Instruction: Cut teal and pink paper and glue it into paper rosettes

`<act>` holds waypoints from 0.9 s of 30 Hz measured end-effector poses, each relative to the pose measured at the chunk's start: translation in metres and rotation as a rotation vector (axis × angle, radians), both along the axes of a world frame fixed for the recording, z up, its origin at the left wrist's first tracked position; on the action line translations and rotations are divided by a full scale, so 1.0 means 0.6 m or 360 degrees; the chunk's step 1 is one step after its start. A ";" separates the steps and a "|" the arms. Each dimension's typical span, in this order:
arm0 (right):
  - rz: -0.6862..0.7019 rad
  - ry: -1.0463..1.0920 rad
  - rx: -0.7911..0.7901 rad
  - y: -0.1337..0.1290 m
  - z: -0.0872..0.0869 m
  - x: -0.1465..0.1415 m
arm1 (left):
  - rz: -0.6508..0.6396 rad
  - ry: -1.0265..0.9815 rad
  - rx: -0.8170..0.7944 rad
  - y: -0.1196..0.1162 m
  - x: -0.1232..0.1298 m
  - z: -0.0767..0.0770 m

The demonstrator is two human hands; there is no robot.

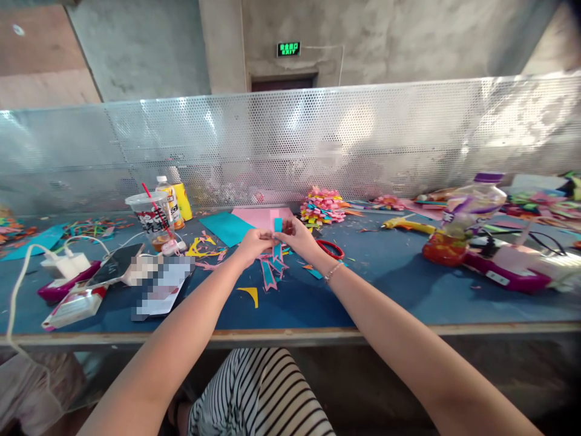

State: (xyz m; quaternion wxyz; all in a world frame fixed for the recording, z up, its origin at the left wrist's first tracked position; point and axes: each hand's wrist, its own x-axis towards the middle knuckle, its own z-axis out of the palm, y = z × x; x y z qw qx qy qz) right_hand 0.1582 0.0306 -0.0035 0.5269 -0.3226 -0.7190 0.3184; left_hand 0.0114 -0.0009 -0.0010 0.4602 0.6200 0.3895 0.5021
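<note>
Left hand [256, 243] and right hand [297, 238], each nearly closed, pinch a blue-and-pink paper strip [278, 226] above the counter [313, 315], with several notched paper ribbons [269, 277] already cut beneath it and a blue sheet [227, 228] and pink sheet [254, 217] behind, largely whole.

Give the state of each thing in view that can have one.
Left hand: pinching the paper strip
Right hand: pinching the same strip
Exit sign: lit
Plastic cup: nearly empty, straw in
Purple-capped bottle: closed, partly full
White-capped bottle: closed, upright
Left purple power strip: adapters plugged in
</note>
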 end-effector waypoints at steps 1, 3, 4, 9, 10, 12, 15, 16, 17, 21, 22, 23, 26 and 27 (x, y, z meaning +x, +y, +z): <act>0.0066 0.0027 -0.0090 -0.002 0.000 0.000 | -0.0001 -0.0011 0.0023 0.001 -0.002 -0.001; 0.0145 0.0038 -0.0201 -0.006 0.002 -0.001 | -0.0012 -0.0022 0.0035 0.003 -0.005 -0.002; 0.0140 0.0038 -0.0217 -0.008 0.003 -0.001 | -0.0013 -0.0022 0.0024 0.004 -0.006 -0.002; 0.0017 0.0021 -0.0186 -0.013 0.007 -0.001 | -0.0012 0.0031 0.0009 0.007 -0.007 -0.002; 0.0019 0.0022 -0.0180 -0.013 0.008 -0.001 | -0.0016 0.0049 0.0022 0.007 -0.007 -0.002; 0.0043 0.0025 -0.0163 -0.012 0.008 -0.002 | -0.0027 0.0078 0.0049 0.007 -0.007 -0.002; 0.0070 0.0010 -0.0145 -0.013 0.008 -0.003 | -0.0050 0.0092 0.0067 0.008 -0.008 -0.004; 0.0069 0.0004 -0.0142 -0.013 0.008 -0.003 | -0.0054 0.0095 0.0070 0.008 -0.008 -0.004; 0.0066 0.0000 -0.0138 -0.014 0.008 -0.003 | -0.0054 0.0101 0.0077 0.009 -0.009 -0.005; 0.0071 0.0013 -0.0120 -0.013 0.008 -0.003 | -0.0054 0.0106 0.0084 0.009 -0.011 -0.004; 0.0077 0.0015 -0.0116 -0.012 0.007 -0.003 | -0.0059 0.0101 0.0076 0.008 -0.011 -0.003; 0.0083 0.0016 -0.0111 -0.010 0.007 -0.004 | -0.0064 0.0096 0.0069 0.007 -0.012 -0.002; 0.0100 0.0018 -0.0091 -0.006 0.005 -0.004 | -0.0082 0.0085 0.0070 0.003 -0.012 0.002; 0.0103 0.0020 -0.0086 -0.005 0.005 -0.004 | -0.0087 0.0087 0.0075 0.002 -0.012 0.003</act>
